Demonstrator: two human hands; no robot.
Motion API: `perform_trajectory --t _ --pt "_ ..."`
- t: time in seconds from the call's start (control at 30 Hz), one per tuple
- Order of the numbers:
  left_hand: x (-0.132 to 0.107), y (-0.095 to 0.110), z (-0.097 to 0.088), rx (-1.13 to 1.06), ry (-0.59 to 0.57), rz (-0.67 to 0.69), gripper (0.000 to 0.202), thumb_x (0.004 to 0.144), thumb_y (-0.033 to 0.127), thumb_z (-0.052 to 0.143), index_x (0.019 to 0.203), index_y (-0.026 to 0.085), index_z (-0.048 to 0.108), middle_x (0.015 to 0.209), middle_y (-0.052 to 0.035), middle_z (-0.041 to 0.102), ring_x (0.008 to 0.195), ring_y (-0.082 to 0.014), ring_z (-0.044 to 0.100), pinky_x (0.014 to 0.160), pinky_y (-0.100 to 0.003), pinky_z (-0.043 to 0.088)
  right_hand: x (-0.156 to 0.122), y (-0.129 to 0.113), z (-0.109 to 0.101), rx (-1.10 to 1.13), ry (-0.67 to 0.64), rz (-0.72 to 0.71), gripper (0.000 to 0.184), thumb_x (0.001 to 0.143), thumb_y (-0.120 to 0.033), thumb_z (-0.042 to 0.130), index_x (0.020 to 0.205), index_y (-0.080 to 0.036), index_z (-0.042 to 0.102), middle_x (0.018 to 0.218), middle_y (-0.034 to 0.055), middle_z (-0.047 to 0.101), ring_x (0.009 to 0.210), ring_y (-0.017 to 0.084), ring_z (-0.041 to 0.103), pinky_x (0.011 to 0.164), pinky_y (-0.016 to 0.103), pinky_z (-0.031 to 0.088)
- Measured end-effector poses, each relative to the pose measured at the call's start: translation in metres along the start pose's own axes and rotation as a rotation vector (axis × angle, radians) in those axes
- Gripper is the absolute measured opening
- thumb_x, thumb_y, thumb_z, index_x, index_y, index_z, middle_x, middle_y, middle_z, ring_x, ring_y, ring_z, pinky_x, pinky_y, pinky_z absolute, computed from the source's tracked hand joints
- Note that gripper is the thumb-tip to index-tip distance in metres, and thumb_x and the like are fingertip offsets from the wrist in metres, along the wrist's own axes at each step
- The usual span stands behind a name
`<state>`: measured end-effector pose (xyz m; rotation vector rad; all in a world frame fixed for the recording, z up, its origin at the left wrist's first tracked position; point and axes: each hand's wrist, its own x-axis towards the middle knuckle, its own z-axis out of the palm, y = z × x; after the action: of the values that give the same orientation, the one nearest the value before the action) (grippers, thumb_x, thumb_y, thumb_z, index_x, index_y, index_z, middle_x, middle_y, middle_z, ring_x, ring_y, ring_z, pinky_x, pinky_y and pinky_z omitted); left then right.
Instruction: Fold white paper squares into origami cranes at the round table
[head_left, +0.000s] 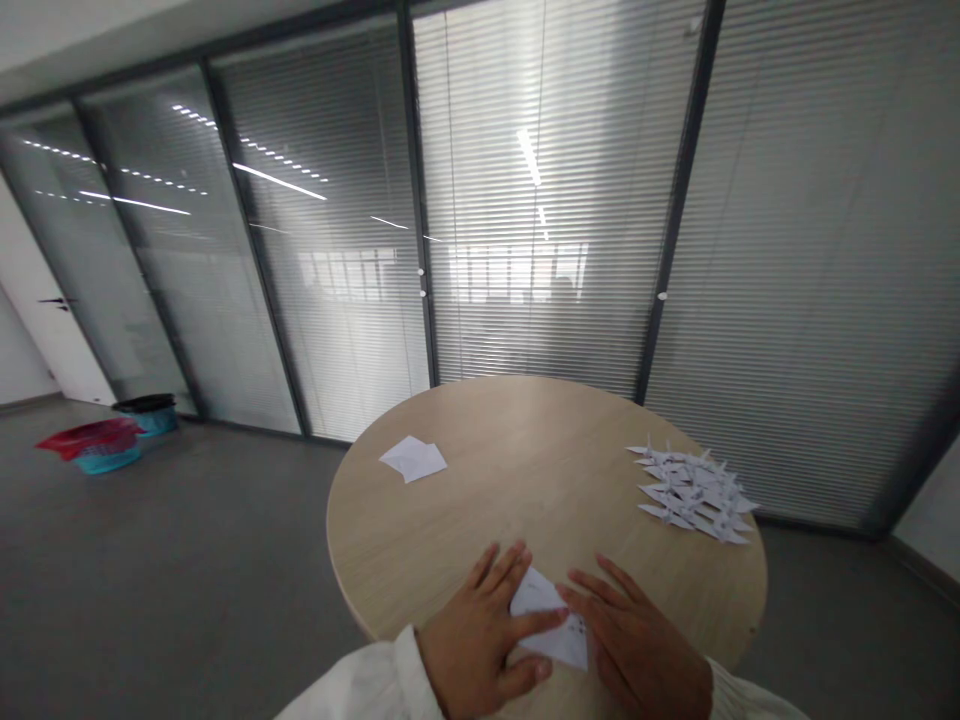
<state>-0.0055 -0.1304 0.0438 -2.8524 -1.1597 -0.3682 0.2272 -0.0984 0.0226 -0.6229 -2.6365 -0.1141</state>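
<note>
A folded sheet of white paper [566,655] lies on the round wooden table [517,480] near its front edge, with small dark marks on it. My left hand [480,635] rests over its left side, fingers spread, the index finger and thumb reaching across the sheet. On the right side, my right hand [637,630] lies with fingers stretched out and its fingertips touching the paper. Parts of the sheet are hidden beneath both hands.
Several folded paper cranes [697,490] stand grouped at the table's right edge. Loose white paper sheets [414,459] lie at the left. Glass panels with blinds [547,200] rise behind the table. Two bins, one red-lined [105,450] and one black-lined [154,415], stand on the floor.
</note>
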Motion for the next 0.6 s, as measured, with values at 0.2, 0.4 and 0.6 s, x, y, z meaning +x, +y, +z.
perform_trajectory --t 0.2,0.4,0.6 --pt "0.001 0.001 -0.001 -0.039 -0.008 -0.019 0.048 0.078 0.045 0.044 0.124 0.037 0.034 0.142 -0.0015 0.002 0.128 -0.0308 0.009 0.100 -0.052 0.013 0.014 -0.004 0.004 0.019 -0.015 0.063 0.042 0.079 -0.010 0.035 0.120 -0.014 0.042 0.113 0.0081 0.053 0.113 0.018 0.039 0.104 0.043 0.019" --pt "0.000 -0.003 0.002 -0.050 -0.018 -0.020 0.048 0.078 0.046 0.045 0.124 0.037 0.035 0.142 -0.0013 -0.003 0.128 -0.0320 0.005 0.100 -0.053 0.013 0.024 -0.007 0.006 0.049 -0.059 0.077 0.040 0.081 -0.013 0.035 0.120 -0.015 0.041 0.114 0.0065 0.053 0.114 0.017 0.037 0.105 0.042 0.015" --pt "-0.001 -0.003 0.004 -0.057 -0.007 -0.043 0.045 0.076 0.048 0.047 0.120 0.037 0.042 0.142 0.0008 -0.002 0.128 -0.0318 0.006 0.101 -0.051 0.012 0.036 -0.012 0.002 0.046 -0.094 0.100 0.040 0.077 -0.011 0.036 0.116 -0.014 0.045 0.116 0.0057 0.052 0.116 0.016 0.035 0.105 0.038 0.013"
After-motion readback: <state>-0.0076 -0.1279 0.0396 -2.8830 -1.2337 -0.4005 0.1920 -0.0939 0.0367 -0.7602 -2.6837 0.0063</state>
